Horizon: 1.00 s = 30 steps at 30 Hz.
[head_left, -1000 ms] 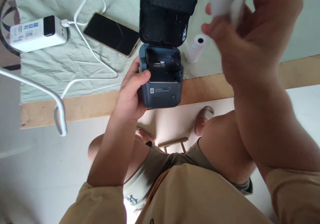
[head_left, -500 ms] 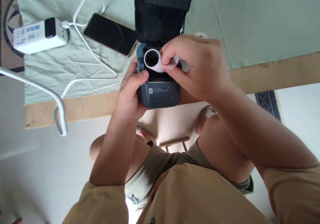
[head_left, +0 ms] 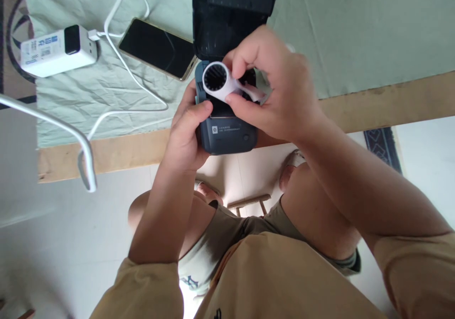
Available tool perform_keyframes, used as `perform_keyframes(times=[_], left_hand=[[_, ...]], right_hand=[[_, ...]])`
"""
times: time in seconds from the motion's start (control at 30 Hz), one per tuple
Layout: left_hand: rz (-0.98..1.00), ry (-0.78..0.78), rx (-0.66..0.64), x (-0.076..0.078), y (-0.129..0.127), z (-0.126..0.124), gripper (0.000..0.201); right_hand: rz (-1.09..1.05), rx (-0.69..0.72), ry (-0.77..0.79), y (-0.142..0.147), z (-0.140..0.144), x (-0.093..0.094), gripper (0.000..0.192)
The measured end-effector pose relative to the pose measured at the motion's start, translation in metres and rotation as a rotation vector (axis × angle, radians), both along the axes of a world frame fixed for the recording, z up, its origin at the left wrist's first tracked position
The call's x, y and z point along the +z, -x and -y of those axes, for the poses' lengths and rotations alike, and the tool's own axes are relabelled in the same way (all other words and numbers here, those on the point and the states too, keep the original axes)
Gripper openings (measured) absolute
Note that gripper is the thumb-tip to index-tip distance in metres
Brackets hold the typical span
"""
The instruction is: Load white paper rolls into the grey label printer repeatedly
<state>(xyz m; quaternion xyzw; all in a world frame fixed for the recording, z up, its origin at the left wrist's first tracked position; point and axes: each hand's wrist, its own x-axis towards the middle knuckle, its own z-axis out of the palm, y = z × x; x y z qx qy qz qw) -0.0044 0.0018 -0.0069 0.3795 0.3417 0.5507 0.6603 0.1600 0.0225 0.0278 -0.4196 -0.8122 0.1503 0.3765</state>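
My left hand (head_left: 186, 129) grips the left side of a dark blue-grey label printer (head_left: 231, 136), its thumb on the rim. The printer's black lid (head_left: 231, 20) is flipped up and back. My right hand (head_left: 275, 79) holds a white paper roll (head_left: 222, 93) between thumb and fingers, over the printer's open compartment. The roll's round end, with a dark ribbed core, faces up and to the left. A loose strip of paper (head_left: 254, 91) runs off the roll under my right hand. Part of the compartment is hidden by the roll and fingers.
Left on the green cloth (head_left: 355, 34) are a white power bank (head_left: 59, 51), a phone (head_left: 158, 49) and a white cable (head_left: 119, 56) looping toward the table's wooden edge (head_left: 103, 155). A thicker white cable (head_left: 57, 122) hangs past that edge. A small wooden stool (head_left: 249, 201) shows below.
The paper roll has tilted and risen slightly up and left. My right fingers have spread around it, and more of the loose strip shows. My left hand keeps its hold on the printer.
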Motion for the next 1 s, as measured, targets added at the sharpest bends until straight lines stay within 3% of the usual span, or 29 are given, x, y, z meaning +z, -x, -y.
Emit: perform_keyframes(times=[0.2, 0.33, 0.4, 0.47, 0.53, 0.63, 0.77, 0.83, 0.93, 1.0], left_hand=[[-0.055, 0.055, 0.008, 0.003, -0.001, 0.002, 0.035], [-0.032, 0.047, -0.017, 0.0, 0.001, 0.0, 0.034], [0.003, 0.04, -0.023, -0.001, 0.002, 0.0, 0.031], [0.028, 0.031, -0.027, -0.001, 0.002, -0.001, 0.031], [0.049, 0.009, -0.025, -0.001, 0.002, -0.001, 0.031], [0.065, -0.023, -0.023, -0.002, 0.003, 0.0, 0.029], [-0.024, -0.031, -0.006, -0.006, 0.006, 0.0, 0.035], [-0.069, -0.039, -0.005, -0.008, 0.007, -0.001, 0.048], [-0.109, -0.05, -0.038, -0.009, 0.009, -0.003, 0.059], [-0.121, -0.074, -0.064, -0.01, 0.009, -0.004, 0.063]], right_hand=[[0.023, -0.123, -0.204, 0.0, 0.004, 0.005, 0.014], [0.159, -0.136, -0.065, -0.001, -0.001, 0.0, 0.03], [0.19, -0.091, 0.005, -0.002, -0.004, -0.003, 0.025], [0.181, -0.067, -0.019, -0.002, -0.004, -0.005, 0.014], [0.13, -0.071, -0.103, -0.001, -0.001, -0.004, 0.015], [0.075, 0.052, -0.196, 0.001, 0.009, -0.001, 0.017], [-0.009, 0.297, -0.156, -0.001, 0.016, 0.003, 0.015], [-0.138, 0.206, -0.143, -0.004, 0.015, 0.006, 0.012], [-0.293, -0.116, -0.069, -0.01, 0.013, 0.01, 0.023], [-0.312, -0.125, 0.135, -0.013, 0.01, 0.01, 0.04]])
